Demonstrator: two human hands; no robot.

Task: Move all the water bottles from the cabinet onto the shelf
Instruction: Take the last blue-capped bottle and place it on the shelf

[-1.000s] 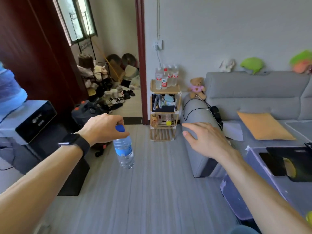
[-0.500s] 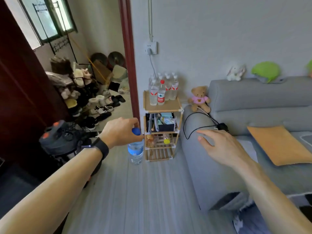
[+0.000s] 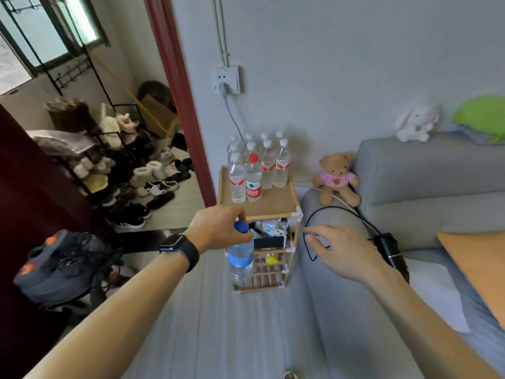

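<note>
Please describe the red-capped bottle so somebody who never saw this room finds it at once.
Beside the arm of the grey sofa, under the wall socket, stands a small wooden shelf. On its top board is a cluster of clear water bottles; the red-capped bottle stands in the front row. It alone has a red cap; its neighbours' caps are white.

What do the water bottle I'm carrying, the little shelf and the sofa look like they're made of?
Blue-capped water bottle: clear thin plastic, glossy; you can see straight through its body.
Shelf: pale wood, perhaps bamboo, matte; tan top, slats and posts.
Sofa: grey woven fabric, matte and soft-looking, with no sheen.
</note>
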